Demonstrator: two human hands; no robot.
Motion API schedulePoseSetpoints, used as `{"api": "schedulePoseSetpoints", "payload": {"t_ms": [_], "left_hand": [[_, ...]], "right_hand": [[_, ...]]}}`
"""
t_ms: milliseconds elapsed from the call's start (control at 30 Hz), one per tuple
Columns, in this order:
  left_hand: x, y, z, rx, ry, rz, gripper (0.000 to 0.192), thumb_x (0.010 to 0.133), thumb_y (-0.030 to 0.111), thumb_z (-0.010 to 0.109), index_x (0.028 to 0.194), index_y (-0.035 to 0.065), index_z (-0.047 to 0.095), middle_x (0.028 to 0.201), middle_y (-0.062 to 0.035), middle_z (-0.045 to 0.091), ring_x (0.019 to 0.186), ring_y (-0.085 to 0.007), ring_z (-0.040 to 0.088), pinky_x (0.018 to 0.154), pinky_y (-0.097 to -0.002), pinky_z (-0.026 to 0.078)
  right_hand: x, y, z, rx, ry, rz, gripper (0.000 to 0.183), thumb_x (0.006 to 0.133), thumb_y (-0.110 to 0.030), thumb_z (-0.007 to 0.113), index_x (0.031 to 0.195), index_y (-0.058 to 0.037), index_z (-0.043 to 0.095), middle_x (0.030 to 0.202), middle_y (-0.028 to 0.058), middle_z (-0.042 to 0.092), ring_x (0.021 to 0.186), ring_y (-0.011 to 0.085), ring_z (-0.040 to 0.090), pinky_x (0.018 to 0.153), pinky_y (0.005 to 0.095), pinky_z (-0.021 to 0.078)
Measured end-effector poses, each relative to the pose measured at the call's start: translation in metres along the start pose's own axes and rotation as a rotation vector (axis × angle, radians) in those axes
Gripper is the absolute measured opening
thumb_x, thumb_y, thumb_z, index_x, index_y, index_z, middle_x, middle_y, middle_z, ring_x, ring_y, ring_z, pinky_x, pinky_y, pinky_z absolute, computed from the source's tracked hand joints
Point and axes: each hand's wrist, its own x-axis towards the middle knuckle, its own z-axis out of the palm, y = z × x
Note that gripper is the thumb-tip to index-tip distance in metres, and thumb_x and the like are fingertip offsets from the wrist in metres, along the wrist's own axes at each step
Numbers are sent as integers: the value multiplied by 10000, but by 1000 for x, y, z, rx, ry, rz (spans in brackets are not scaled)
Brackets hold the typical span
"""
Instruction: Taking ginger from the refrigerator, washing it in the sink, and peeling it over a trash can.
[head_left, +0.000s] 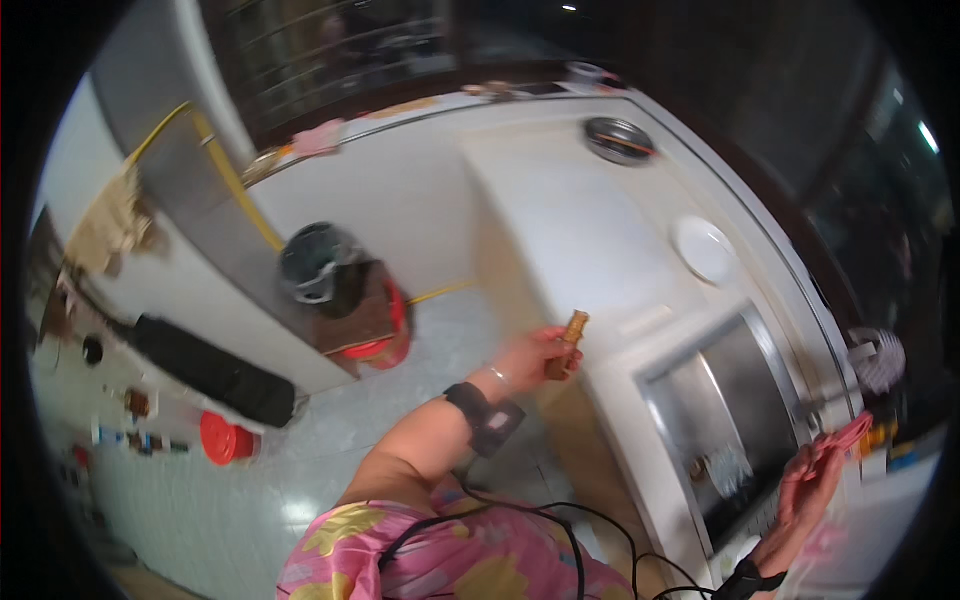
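My left hand is closed around a short golden-brown piece, whose ridged upper end sticks out past the fingers. It is held in the air by the front edge of the white countertop. What the piece is made of is unclear. Off to the right, my right hand is raised beside the stainless steel sink. A narrow pink shape extends from its fingertips; I cannot tell whether this is a held thing or the fingers themselves. Inside the sink lies a crumpled, pale, shiny thing.
On the countertop are a white plate and a round metal pan with a stick across it. A lined trash bin stands by a red bucket at left. Another red bucket is on the tiled floor. Black cables cross my front.
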Motion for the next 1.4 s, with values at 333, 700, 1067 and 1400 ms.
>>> {"api": "schedulePoseSetpoints", "payload": {"t_ms": [333,700,1067,1400], "left_hand": [[-142,120,-154,-148,439,57,237,863,320,389,948,125,493,714,-47,541,539,-135,473,444,-229,327],[-182,217,-207,-230,649,300,195,852,161,441,1038,101,439,816,-132,555,607,-190,529,461,-247,378],[-201,259,-277,-467,551,512,316,743,-68,483,1009,96,438,723,-32,474,490,-68,365,418,-178,288],[-248,292,-340,-517,546,512,327,776,-5,475,1089,74,422,826,-53,518,546,-83,403,459,-192,339]], "right_hand": [[26,246,282,-252,-376,510,137,818,-149,518,893,-65,440,646,54,520,446,93,434,381,208,390],[57,439,484,22,-753,901,112,802,-149,543,862,-67,496,631,8,488,485,88,488,407,212,413],[56,536,605,-60,-1046,1016,137,798,-206,542,825,-74,514,621,-12,476,493,65,465,409,192,403],[9,584,683,-87,-1072,1001,152,804,-195,518,858,-55,544,729,27,592,597,71,550,430,181,401]]}}
